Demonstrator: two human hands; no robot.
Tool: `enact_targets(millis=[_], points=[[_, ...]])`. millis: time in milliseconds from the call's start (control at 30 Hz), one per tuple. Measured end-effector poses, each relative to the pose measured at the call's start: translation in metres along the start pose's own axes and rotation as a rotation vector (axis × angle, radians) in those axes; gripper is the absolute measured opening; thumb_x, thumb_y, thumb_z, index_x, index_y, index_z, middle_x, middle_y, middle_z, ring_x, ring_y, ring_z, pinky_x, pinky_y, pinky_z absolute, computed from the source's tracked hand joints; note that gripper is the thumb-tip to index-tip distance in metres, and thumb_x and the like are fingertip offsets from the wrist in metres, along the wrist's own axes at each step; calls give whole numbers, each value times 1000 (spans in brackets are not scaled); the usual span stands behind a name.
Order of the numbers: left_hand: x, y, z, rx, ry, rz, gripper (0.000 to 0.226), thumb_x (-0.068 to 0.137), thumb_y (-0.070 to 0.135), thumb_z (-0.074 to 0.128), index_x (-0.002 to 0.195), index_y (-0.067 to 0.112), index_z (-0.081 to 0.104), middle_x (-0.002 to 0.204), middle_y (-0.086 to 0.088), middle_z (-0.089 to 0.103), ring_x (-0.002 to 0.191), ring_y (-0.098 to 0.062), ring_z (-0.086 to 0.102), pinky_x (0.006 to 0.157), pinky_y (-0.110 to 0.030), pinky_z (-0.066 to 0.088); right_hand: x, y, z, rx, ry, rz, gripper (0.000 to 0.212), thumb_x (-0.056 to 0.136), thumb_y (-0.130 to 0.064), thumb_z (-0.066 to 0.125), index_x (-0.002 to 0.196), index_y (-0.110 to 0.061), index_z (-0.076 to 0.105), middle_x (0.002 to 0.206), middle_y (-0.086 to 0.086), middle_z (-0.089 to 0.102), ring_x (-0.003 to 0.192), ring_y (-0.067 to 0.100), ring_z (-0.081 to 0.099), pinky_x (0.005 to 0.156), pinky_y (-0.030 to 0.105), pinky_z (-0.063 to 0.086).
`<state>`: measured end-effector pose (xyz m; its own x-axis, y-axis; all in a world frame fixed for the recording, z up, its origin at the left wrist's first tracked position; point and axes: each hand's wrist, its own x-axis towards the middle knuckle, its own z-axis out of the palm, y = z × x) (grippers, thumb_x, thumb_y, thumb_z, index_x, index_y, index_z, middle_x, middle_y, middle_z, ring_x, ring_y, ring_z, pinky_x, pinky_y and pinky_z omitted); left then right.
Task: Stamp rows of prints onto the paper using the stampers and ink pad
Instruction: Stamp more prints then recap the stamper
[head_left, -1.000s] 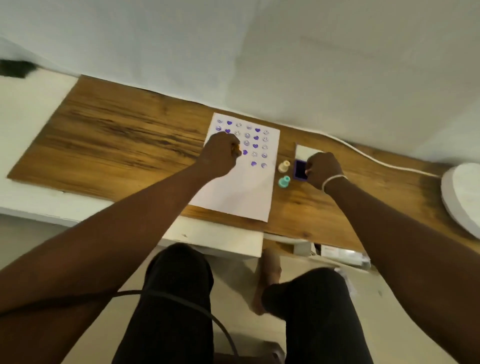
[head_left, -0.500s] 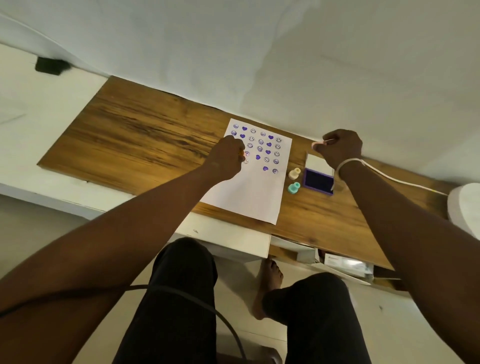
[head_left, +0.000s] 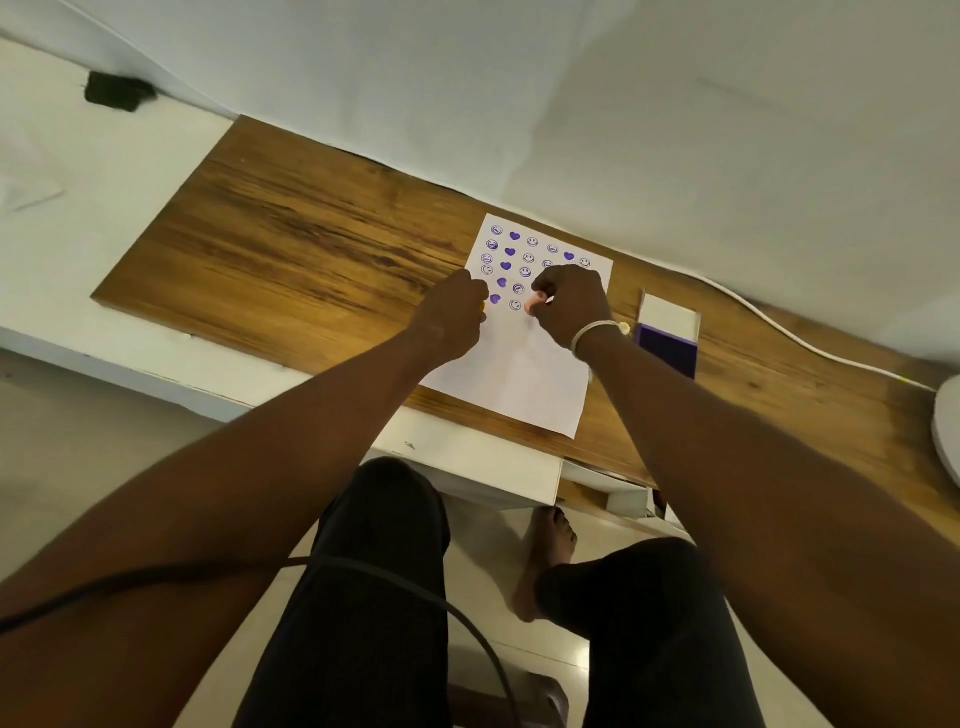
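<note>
The white paper (head_left: 519, 374) lies on the wooden desk (head_left: 311, 249), with rows of purple hearts and smiley prints (head_left: 511, 252) on its upper part. My right hand (head_left: 574, 304) pinches a pink stamper (head_left: 535, 305) with its tip down on the paper, just below the printed rows. My left hand (head_left: 454, 317) is a closed fist at the paper's left edge; a bit of an orange stamper (head_left: 483, 306) shows in it. Right of the paper the purple ink pad (head_left: 667, 348) lies open, its white lid (head_left: 669, 314) folded back. My right wrist hides the other stampers.
A white cable (head_left: 779, 332) runs along the desk's back edge to a round white object (head_left: 948, 431) at the far right. A black item (head_left: 117, 91) sits by the wall at top left. A dark cord (head_left: 415, 592) crosses my lap below the desk.
My right hand left the ink pad, rose toward the back of the desk, then came left onto the paper with the pink stamper. My left hand stayed at the paper's left edge.
</note>
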<state>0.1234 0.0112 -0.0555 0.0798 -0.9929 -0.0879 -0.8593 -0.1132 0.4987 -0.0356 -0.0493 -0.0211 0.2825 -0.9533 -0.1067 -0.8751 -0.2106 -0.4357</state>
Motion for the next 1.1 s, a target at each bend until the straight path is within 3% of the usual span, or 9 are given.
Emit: enact_targets(millis=[400, 834, 1101], points=[[-2, -10, 1, -9, 50, -39, 36, 98, 19, 56, 132, 10, 54, 130, -12, 56, 115, -27, 56, 98, -31, 45, 0, 10, 11, -49, 13, 21, 23, 88, -13, 65, 111, -9, 69, 115, 11, 70, 108, 27, 61, 94, 32, 47], [-3, -10, 1, -24, 71, -55, 36, 97, 19, 57, 132, 10, 55, 130, -11, 57, 114, -26, 57, 96, -30, 45, 3, 13, 20, -87, 16, 11, 23, 86, -15, 68, 109, -11, 71, 110, 10, 71, 105, 29, 63, 88, 27, 45], [-3, -11, -1, 12, 59, -39, 37, 97, 18, 58, 133, 10, 55, 131, -11, 57, 115, -27, 58, 98, -32, 46, 2, 13, 26, -134, -10, -15, 28, 85, -13, 69, 113, -11, 68, 115, 11, 69, 109, 29, 61, 96, 34, 48]])
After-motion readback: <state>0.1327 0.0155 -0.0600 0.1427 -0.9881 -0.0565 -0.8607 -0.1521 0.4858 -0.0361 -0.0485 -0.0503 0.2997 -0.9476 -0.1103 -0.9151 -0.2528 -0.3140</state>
